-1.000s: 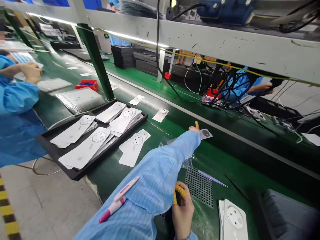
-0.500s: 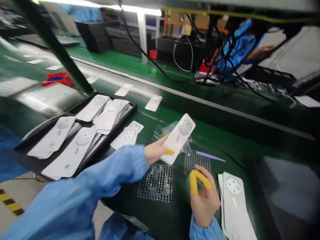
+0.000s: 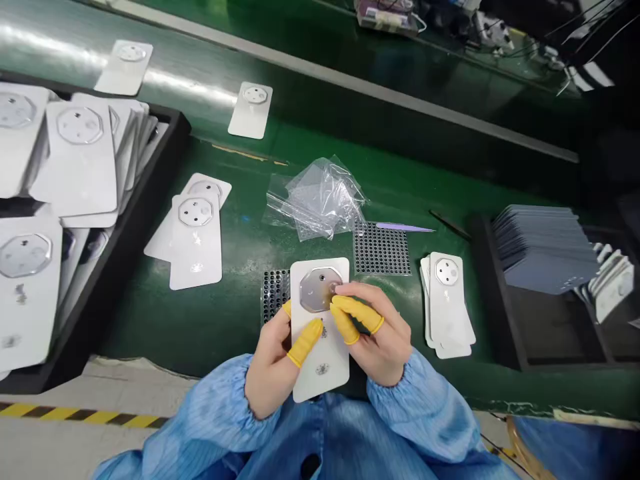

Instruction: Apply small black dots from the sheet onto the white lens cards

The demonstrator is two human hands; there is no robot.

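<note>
My left hand [image 3: 275, 363], with yellow finger cots, grips a white phone back cover [image 3: 310, 383] by its left edge, thumb on the face. The cover stands nearly upright in front of my body, its round grey camera area [image 3: 314, 293] at the top. Over the right side of that area, my right hand [image 3: 373, 327] has its fingertips pinched together, two of them in yellow cots. Whatever lies between them is too small to make out. Partly hidden behind the cover is a sheet of small black dots [image 3: 273, 297]; a second dotted sheet [image 3: 383, 250] lies to its right.
Crumpled clear plastic film [image 3: 325, 197] and purple tweezers [image 3: 403, 227] lie beyond my hands. White covers lie in a left black tray [image 3: 165, 143], a loose pair [image 3: 195, 247] and a right stack [image 3: 447, 307]. A black bin [image 3: 555, 337] at right holds grey sheets [image 3: 545, 250].
The view has swung down toward my body. My left hand has brought the cover in close, and my right hand has come to its camera area with fingertips pinched.
</note>
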